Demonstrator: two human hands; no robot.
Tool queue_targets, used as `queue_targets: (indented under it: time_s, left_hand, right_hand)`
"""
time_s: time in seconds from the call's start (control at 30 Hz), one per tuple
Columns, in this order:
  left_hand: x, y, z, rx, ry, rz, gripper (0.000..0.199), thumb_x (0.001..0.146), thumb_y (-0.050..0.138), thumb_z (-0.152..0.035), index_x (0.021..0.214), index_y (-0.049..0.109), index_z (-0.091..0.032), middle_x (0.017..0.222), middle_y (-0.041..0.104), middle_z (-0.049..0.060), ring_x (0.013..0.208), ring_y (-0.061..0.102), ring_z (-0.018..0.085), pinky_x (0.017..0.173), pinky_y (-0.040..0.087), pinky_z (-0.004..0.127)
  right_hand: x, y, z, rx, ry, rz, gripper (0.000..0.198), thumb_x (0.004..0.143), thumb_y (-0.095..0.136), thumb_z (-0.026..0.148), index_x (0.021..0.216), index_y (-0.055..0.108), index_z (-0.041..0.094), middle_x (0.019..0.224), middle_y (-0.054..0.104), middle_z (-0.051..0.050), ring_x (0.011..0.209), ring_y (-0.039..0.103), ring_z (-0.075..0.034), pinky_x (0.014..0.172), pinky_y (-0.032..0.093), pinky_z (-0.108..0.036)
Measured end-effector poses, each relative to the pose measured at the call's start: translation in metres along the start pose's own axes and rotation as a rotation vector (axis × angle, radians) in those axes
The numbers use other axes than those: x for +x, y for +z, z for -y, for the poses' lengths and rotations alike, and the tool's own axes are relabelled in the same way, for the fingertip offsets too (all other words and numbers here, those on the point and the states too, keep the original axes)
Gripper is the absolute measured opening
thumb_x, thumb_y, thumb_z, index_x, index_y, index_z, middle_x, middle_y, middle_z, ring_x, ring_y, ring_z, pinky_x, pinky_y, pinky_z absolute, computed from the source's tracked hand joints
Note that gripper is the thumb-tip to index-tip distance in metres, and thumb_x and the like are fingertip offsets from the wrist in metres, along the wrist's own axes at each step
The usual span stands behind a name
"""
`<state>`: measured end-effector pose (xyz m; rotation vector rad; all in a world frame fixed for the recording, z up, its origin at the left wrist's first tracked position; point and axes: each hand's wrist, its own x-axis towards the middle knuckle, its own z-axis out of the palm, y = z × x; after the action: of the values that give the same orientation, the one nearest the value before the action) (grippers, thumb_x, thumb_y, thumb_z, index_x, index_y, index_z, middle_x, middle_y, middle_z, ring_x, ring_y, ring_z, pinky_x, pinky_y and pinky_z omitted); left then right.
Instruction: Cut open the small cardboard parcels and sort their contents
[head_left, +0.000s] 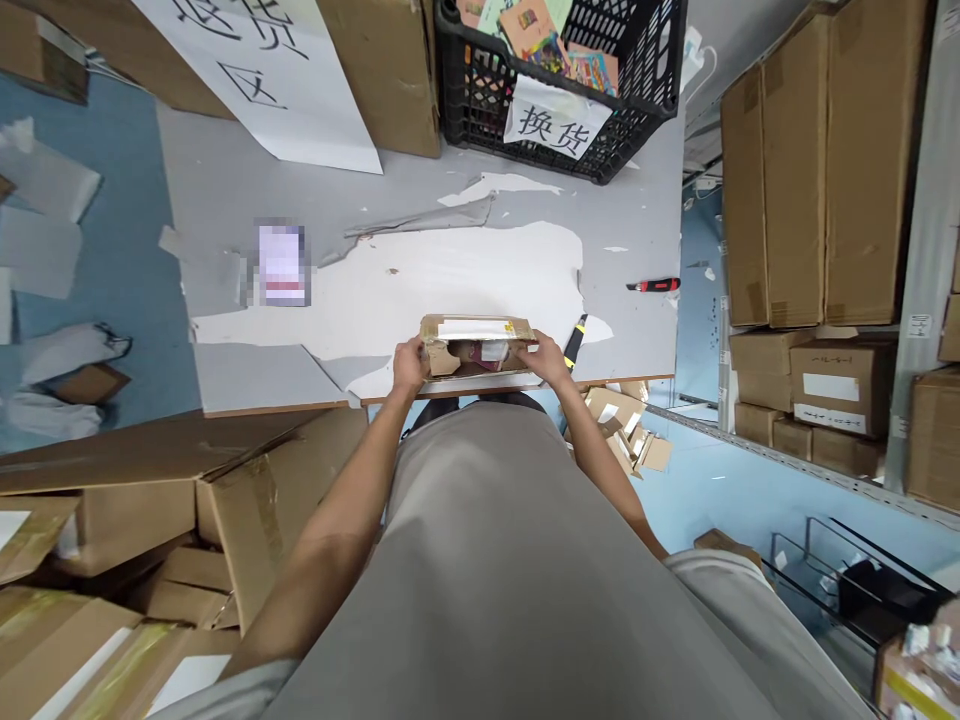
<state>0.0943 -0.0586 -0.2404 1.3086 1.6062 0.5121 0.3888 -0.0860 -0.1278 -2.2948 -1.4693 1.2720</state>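
Cardboard box (478, 331): opened, at the near edge of the desk (637, 345); left hand (409, 364): grip closed on the box's left end; right hand (548, 360): grip closed on its right end, beside the yellow-black knife (575, 343).

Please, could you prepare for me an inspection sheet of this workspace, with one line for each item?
Surface: grey table, covering torn, with white patches showing.
Job's things: small cardboard box, open; its inside is only partly visible.
Clutter: yellow-black cutter right of the box; red-black cutter farther right; black crate holding printed items.
Hands: left hand and right hand hold opposite ends of the box.
Cables: thin white cord beside the crate.
Surroundings: stacked cartons at right; large open carton at left, boxes inside.
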Motion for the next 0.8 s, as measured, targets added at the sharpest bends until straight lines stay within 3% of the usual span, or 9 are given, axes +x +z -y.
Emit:
queue_targets:
  time_s: [0.13, 0.23, 0.33, 0.4, 0.47, 0.53, 0.6, 0.67, 0.8]
  left_hand:
    - [-0.002, -0.017, -0.007, 0.074, -0.088, -0.016, 0.023, 0.073, 0.071, -0.021, 0.096, 0.074, -0.02, 0.112, 0.079, 0.012, 0.103, 0.075, 0.029, 0.102, 0.06, 0.042]
    - [-0.012, -0.036, -0.023, -0.004, -0.099, -0.041, 0.026, 0.084, 0.068, -0.025, 0.107, 0.077, -0.018, 0.115, 0.082, 0.013, 0.102, 0.077, 0.027, 0.102, 0.063, 0.042]
    - [-0.028, -0.05, -0.045, -0.103, 0.023, -0.052, 0.026, 0.093, 0.071, -0.041, 0.106, 0.08, -0.02, 0.126, 0.081, 0.013, 0.123, 0.075, 0.03, 0.109, 0.063, 0.044]
    - [-0.038, -0.053, -0.059, -0.053, 0.146, -0.001, 0.031, 0.093, 0.077, -0.049, 0.108, 0.083, -0.022, 0.137, 0.078, 0.013, 0.139, 0.069, 0.033, 0.118, 0.06, 0.047]
    - [-0.044, -0.05, -0.071, 0.05, 0.235, 0.046, 0.04, 0.093, 0.079, -0.048, 0.125, 0.084, -0.024, 0.152, 0.071, 0.014, 0.15, 0.062, 0.035, 0.126, 0.054, 0.051]
    - [-0.045, -0.046, -0.079, 0.151, 0.271, 0.068, 0.064, 0.094, 0.078, -0.04, 0.155, 0.071, -0.026, 0.173, 0.057, 0.016, 0.158, 0.056, 0.037, 0.128, 0.051, 0.054]
    - [-0.043, -0.044, -0.084, 0.246, 0.279, 0.087, 0.09, 0.091, 0.079, -0.032, 0.176, 0.049, -0.028, 0.189, 0.035, 0.016, 0.161, 0.053, 0.041, 0.125, 0.053, 0.054]
    - [-0.038, -0.044, -0.088, 0.346, 0.28, 0.113, 0.108, 0.086, 0.081, -0.027, 0.184, 0.035, -0.029, 0.195, 0.018, 0.016, 0.158, 0.056, 0.045, 0.124, 0.053, 0.056]
    - [-0.027, -0.046, -0.096, 0.516, 0.263, 0.183, 0.124, 0.081, 0.092, -0.031, 0.186, 0.028, -0.031, 0.196, 0.009, 0.017, 0.149, 0.06, 0.053, 0.122, 0.052, 0.063]
  right_hand:
    - [-0.002, 0.01, 0.01, -0.096, 0.033, -0.051, 0.083, 0.09, 0.087, 0.046, 0.163, 0.059, 0.018, 0.152, 0.076, -0.019, 0.14, 0.071, -0.041, 0.116, 0.059, -0.051]
    - [0.002, 0.013, 0.016, -0.131, 0.083, -0.069, 0.1, 0.09, 0.088, 0.049, 0.172, 0.045, 0.012, 0.144, 0.078, -0.025, 0.137, 0.073, -0.047, 0.114, 0.058, -0.054]
    - [0.007, 0.012, 0.02, -0.147, 0.075, -0.068, 0.091, 0.092, 0.082, 0.038, 0.171, 0.046, 0.012, 0.13, 0.083, -0.023, 0.132, 0.075, -0.047, 0.112, 0.058, -0.053]
    - [0.009, 0.011, 0.022, -0.17, 0.081, -0.074, 0.084, 0.093, 0.078, 0.035, 0.168, 0.05, 0.01, 0.129, 0.083, -0.024, 0.13, 0.075, -0.048, 0.111, 0.058, -0.053]
    - [0.01, 0.011, 0.022, -0.182, 0.086, -0.079, 0.079, 0.096, 0.073, 0.036, 0.166, 0.05, 0.008, 0.128, 0.083, -0.025, 0.128, 0.076, -0.048, 0.109, 0.059, -0.054]
    - [0.009, 0.009, 0.02, -0.175, 0.071, -0.067, 0.074, 0.1, 0.067, 0.034, 0.167, 0.049, 0.008, 0.123, 0.085, -0.023, 0.126, 0.077, -0.047, 0.109, 0.059, -0.054]
    - [0.008, 0.007, 0.017, -0.158, 0.039, -0.041, 0.069, 0.104, 0.06, 0.033, 0.168, 0.048, 0.01, 0.12, 0.086, -0.021, 0.125, 0.077, -0.046, 0.11, 0.058, -0.053]
    - [0.006, 0.006, 0.015, -0.15, 0.015, -0.027, 0.064, 0.108, 0.06, 0.037, 0.166, 0.051, 0.013, 0.122, 0.086, -0.02, 0.127, 0.078, -0.045, 0.112, 0.058, -0.053]
    - [0.002, 0.011, 0.021, -0.205, 0.054, -0.066, 0.066, 0.107, 0.07, 0.057, 0.158, 0.059, 0.015, 0.127, 0.084, -0.025, 0.127, 0.077, -0.048, 0.11, 0.058, -0.055]
